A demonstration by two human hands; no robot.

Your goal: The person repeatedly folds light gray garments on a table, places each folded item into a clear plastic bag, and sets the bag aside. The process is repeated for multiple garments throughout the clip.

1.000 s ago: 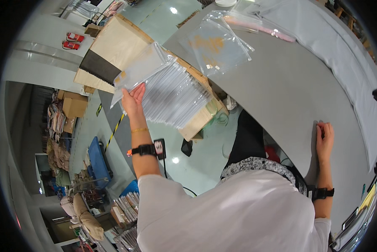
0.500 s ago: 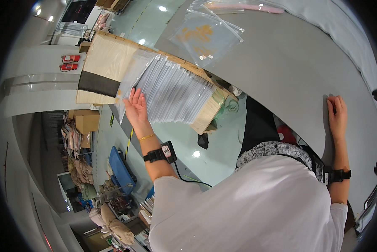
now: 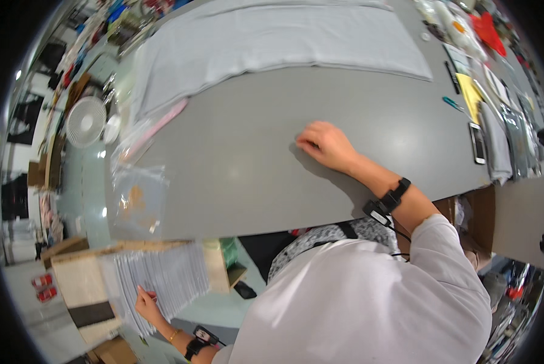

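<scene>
My left hand (image 3: 146,304) is at the lower left, against a tight row of flat, pale packets in clear plastic (image 3: 178,273). Its fingers are bent inward at the row's left part; what they grip, if anything, is too small to make out. The packets stand on edge in a light wooden crate (image 3: 81,282) beside the table. My right hand (image 3: 325,145) rests on the grey tabletop (image 3: 241,164), fingers curled in loosely with nothing visible in them. Left of it, near the table's edge, lies a clear plastic bag with an orange print (image 3: 140,197).
Folded light-grey fabric (image 3: 284,42) spans the table's far side. A pink strip in plastic (image 3: 157,128) lies at its left end. To the right are a phone (image 3: 477,144), a teal-handled tool (image 3: 453,103) and yellow paper (image 3: 469,94). A white fan (image 3: 86,121) stands beyond the table's left side.
My view has swung right, bringing much more of the table into sight. My left hand, spread before, has bent its fingers in at the packets. The right hand stays curled on the table.
</scene>
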